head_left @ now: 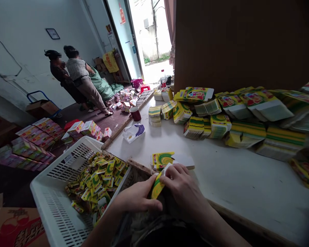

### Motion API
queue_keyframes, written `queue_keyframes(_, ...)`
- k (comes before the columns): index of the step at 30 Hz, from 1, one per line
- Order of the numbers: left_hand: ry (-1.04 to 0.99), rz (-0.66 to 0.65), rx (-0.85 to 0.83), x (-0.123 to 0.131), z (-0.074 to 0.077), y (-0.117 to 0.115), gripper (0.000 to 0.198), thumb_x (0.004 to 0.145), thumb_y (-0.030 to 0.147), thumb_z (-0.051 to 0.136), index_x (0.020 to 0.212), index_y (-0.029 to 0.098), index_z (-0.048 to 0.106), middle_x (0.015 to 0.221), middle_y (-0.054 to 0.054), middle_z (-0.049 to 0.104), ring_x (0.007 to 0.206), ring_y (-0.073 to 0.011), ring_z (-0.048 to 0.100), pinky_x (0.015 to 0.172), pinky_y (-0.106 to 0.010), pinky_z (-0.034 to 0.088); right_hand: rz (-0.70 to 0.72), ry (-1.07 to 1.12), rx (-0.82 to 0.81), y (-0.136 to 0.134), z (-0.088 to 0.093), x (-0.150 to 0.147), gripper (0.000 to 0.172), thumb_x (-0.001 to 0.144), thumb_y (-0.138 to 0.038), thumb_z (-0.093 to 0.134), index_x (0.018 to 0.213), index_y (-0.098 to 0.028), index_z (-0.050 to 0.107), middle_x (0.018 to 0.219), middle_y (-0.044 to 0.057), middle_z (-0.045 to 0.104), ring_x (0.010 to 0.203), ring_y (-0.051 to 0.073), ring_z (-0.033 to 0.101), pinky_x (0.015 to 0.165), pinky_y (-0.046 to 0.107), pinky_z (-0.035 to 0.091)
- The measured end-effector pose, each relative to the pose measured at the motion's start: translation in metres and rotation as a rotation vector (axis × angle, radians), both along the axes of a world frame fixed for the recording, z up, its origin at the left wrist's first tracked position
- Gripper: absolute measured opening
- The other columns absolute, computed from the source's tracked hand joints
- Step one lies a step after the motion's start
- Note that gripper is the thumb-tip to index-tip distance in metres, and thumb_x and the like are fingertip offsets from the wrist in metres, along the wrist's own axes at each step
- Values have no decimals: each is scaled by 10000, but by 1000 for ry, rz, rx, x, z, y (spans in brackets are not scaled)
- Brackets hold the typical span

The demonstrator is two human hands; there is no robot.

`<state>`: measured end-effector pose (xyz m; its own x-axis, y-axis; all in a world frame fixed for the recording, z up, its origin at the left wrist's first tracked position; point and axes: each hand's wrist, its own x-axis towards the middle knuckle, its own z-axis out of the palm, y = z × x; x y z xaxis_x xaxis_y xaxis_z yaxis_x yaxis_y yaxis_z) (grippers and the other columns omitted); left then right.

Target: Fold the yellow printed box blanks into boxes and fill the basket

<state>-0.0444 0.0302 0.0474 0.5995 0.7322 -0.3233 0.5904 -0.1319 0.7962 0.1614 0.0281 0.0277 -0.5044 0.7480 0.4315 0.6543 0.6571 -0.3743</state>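
Note:
A small yellow and green folding carton (158,187) is held in front of me at the table's near edge, its white flap turned up. My left hand (136,197) grips it from the left side, the thumb sticking out below. On its upper end, my right hand (181,181) has its fingers curled and pinched round the white flap. Just behind the hands, flat yellow and white cartons (163,159) lie in a low stack on the white table (237,178). Left of my left arm, a white plastic basket (54,192) contains many small yellow cartons (103,176).
Bundles of flat yellow cartons (247,133) line the table's back. A maroon mug (135,114) and a white and purple packet (134,132) stand at its left edge. Pink boxes (38,137) lie on the floor. Two people (78,70) stand by a green sack (101,84).

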Motion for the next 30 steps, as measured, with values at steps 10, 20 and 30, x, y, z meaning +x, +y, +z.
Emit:
queue_keyframes(10, -226, 551, 279, 38, -36, -3, 571, 715, 313, 741, 1175, 184, 428, 991, -39, 655, 883, -206, 629, 792, -297, 510, -191, 725, -310, -2, -14, 2, 616, 906, -331, 568, 1460, -220, 321, 1494, 136, 380, 1371, 302, 371, 1111, 501, 351)
queue_keyframes(20, -190, 461, 527, 38, -53, -17, 754, 733, 251, 675, 1330, 219, 215, 1166, -116, 622, 1007, -268, 643, 842, -397, 529, 330, 1366, -1339, 0, -25, -17, 419, 851, -504, 631, 1139, -201, 660, 1212, 108, 677, 1173, 273, 602, 1041, 435, 440)
queue_keyframes(30, -203, 268, 781, 41, -53, -14, 662, 676, 177, 635, 1265, 264, 346, 1165, -84, 558, 1051, -266, 609, 858, -391, 530, 216, 1450, -1352, -2, -27, -17, 379, 841, -442, 660, 1165, -249, 690, 1214, 66, 692, 1179, 269, 612, 1117, 468, 362)
